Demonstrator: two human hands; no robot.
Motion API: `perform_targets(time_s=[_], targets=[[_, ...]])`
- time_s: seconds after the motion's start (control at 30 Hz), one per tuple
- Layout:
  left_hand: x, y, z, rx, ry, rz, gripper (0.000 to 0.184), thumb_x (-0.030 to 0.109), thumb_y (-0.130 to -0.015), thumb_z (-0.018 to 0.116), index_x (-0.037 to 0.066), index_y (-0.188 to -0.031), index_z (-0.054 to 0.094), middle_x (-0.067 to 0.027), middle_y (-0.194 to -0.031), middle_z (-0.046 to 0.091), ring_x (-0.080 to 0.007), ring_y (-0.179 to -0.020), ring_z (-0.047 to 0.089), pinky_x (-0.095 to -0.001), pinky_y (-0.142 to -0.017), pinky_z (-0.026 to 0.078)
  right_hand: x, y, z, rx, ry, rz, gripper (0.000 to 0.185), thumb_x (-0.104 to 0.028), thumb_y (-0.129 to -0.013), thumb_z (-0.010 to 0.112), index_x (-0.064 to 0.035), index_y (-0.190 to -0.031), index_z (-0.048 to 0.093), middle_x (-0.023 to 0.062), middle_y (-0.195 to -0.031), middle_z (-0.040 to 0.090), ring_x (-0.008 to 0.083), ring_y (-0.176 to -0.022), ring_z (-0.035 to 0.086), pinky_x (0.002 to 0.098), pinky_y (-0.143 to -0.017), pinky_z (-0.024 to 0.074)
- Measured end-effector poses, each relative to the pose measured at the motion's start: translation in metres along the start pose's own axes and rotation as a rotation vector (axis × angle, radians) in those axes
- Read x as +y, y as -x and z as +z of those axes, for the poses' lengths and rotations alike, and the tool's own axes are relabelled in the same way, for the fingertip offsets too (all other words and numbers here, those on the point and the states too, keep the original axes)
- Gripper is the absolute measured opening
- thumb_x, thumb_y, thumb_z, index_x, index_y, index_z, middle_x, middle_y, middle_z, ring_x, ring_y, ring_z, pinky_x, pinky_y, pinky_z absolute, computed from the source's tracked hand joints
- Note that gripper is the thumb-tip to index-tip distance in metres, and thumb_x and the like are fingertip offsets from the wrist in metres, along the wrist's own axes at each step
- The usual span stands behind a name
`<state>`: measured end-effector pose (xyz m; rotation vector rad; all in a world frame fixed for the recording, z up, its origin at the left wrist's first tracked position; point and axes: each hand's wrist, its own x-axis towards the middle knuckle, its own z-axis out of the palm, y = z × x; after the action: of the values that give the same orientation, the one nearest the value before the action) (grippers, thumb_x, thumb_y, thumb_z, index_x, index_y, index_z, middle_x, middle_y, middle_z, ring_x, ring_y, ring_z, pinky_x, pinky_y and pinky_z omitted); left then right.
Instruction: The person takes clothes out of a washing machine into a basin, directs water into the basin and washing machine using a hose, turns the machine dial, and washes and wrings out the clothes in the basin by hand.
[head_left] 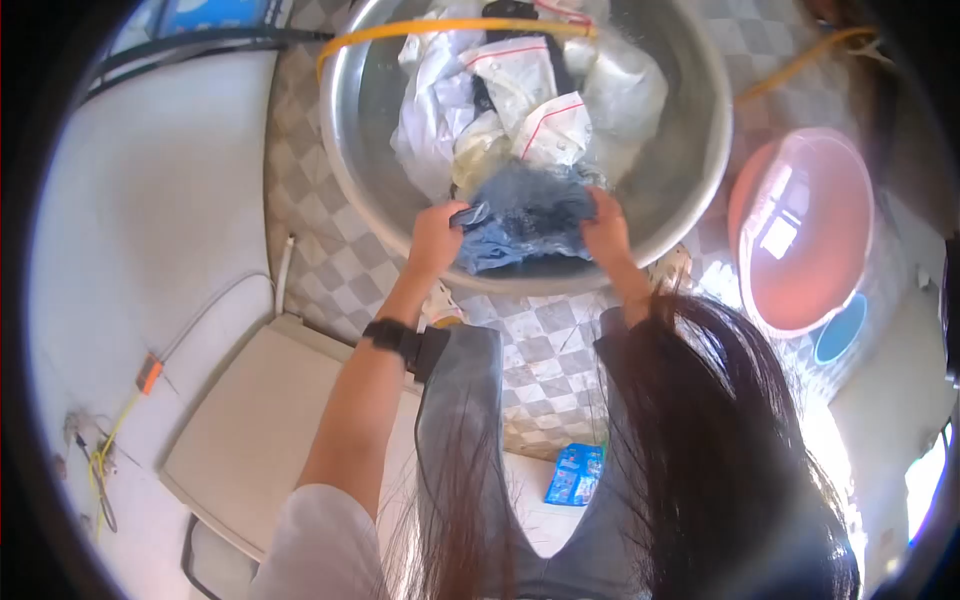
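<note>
A dark blue garment, denim-like and bunched up, is stretched between my two hands at the near side of a large metal basin. My left hand is closed on its left edge, close to the rim. On the opposite edge my right hand grips the cloth, its fingers partly hidden. Just beyond the garment lie white cloths with red lines and a pale yellowish cloth. A whitish cloth is heaped to the left in the basin.
A yellow hose crosses the basin's far part. To the right stand a pink basin and a small blue container. A beige lid-like panel is at the left. A blue packet lies between my legs.
</note>
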<state>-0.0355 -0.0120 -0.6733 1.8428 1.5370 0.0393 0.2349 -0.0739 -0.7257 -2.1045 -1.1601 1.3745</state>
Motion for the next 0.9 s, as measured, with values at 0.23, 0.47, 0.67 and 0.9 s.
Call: perform_targets(time_s=[0.23, 0.47, 0.67, 0.9], targets=[[0.198, 0.062, -0.182, 0.033, 0.383, 0.005, 0.035, 0.0, -0.076, 0.061, 0.004, -0.111, 0.063, -0.016, -0.091, 0.067, -0.0217, -0.074, 0.065, -0.0301, -0.071, 0.05, -0.24, 0.124, -0.069, -0.049, -0.173, -0.324, 0.076, -0.008, -0.066, 0.068, -0.0158, -0.134, 0.037, 0.0184, -0.116, 0.048, 0.0408, -0.093, 0.057, 0.0439, -0.079, 0.0502], [0.209, 0.156, -0.305, 0.127, 1.592, 0.012, 0.067, 0.025, -0.085, 0.066, 0.002, -0.139, 0.034, -0.0147, -0.139, 0.039, -0.0205, -0.122, 0.044, -0.0319, -0.103, 0.036, -0.356, 0.209, -0.12, 0.101, -0.339, -0.613, 0.045, -0.009, -0.067, 0.069, -0.0038, -0.11, 0.054, 0.0162, -0.095, 0.057, 0.0369, -0.086, 0.058, 0.0412, -0.073, 0.0481], [0.151, 0.168, -0.168, 0.049, 0.114, 0.152, 0.089, 0.034, -0.077, 0.075, 0.001, -0.143, 0.025, -0.0109, -0.138, 0.039, -0.0239, -0.12, 0.045, -0.0362, -0.107, 0.028, -0.456, 0.29, -0.16, 0.014, -0.752, -0.63, 0.046, -0.01, -0.068, 0.069, -0.0009, -0.11, 0.051, 0.0196, -0.093, 0.058, 0.0393, -0.083, 0.058, 0.0411, -0.071, 0.0472], [0.233, 0.15, -0.212, -0.031, 0.897, -0.599, 0.08, 0.028, -0.074, 0.074, -0.003, -0.136, 0.034, -0.0098, -0.131, 0.047, -0.0258, -0.118, 0.046, -0.0375, -0.104, 0.032, -0.51, 0.337, -0.232, -0.148, -1.311, -0.617, 0.045, -0.011, -0.075, 0.068, -0.0007, -0.115, 0.051, 0.016, -0.096, 0.064, 0.0262, -0.091, 0.061, 0.032, -0.08, 0.0465]])
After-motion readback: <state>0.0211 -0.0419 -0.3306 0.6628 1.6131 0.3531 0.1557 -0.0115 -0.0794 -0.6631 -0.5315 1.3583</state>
